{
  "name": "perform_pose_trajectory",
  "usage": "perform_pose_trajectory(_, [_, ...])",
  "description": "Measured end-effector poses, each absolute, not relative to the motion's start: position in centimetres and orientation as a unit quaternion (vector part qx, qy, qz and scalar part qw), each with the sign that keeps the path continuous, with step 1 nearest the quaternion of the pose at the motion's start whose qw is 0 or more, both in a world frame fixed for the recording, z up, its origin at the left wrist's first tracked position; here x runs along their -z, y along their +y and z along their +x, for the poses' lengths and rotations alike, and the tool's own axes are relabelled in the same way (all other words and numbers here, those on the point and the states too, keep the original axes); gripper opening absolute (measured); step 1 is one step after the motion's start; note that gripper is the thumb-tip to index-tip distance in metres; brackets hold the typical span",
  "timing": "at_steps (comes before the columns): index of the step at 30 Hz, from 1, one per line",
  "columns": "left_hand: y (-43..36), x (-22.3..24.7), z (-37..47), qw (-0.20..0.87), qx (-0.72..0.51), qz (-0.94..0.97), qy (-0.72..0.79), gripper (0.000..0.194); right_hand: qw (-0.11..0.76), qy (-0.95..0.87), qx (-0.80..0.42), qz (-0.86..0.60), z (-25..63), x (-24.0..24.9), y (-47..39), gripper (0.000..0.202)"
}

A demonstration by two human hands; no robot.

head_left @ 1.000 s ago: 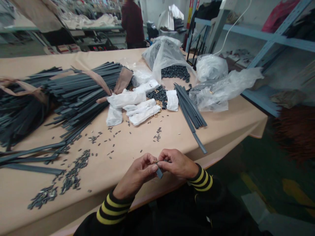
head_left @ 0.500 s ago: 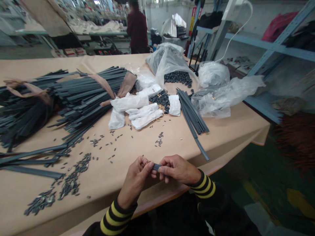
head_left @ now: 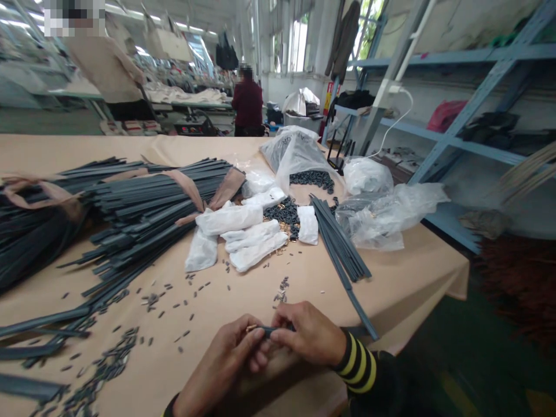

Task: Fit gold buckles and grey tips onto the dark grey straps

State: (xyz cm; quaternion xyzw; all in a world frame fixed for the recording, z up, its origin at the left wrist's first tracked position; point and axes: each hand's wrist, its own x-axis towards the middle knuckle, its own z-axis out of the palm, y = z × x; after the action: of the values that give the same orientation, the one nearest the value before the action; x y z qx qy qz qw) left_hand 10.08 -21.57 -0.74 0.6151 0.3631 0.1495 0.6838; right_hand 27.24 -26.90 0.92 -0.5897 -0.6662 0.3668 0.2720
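My left hand (head_left: 232, 356) is closed, pinching one end of a dark grey strap (head_left: 268, 332) between thumb and fingers. A small gold-coloured metal piece (head_left: 251, 328) shows at its fingertips; its exact shape is too small to tell. Close beside it, my right hand (head_left: 310, 335) grips the same strap with thumb and bent fingers. Both hands are just above the near edge of the table. Beyond them lies a little heap of small dark pieces (head_left: 282, 288). To the right rests a loose bunch of similar straps (head_left: 341, 240).
Tied strap bundles (head_left: 160, 200) fill the table's left side, with small dark pieces (head_left: 108, 368) scattered nearby. White wrapped packets (head_left: 254, 246), dark hooks (head_left: 280, 214) and plastic bags (head_left: 391, 214) lie further back. Blue shelving (head_left: 460, 142) stands right. Two people are beyond the table.
The view has tilted upward, showing more of the room and the person at the left. Both hands still hold the strap, with my right fingers now nearer my left.
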Motion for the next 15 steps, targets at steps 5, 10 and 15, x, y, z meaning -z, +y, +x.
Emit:
perform_pose_trajectory(5, [-20.3,1.6,10.9,0.654,-0.175,0.614,0.406,0.032,0.184,-0.719,-0.209,-0.637,30.7,-2.0,-20.2,0.014])
perform_pose_trajectory(10, [-20.3,1.5,11.1,0.652,-0.184,0.595,0.432,0.033,0.154,-0.618,-0.057,-0.769,33.5,-1.4,-14.0,0.023])
perform_pose_trajectory(15, [-20.3,1.2,11.0,0.666,-0.203,0.576,0.43,0.029,0.18,-0.61,-0.068,-0.769,33.6,-0.4,-13.5,0.015])
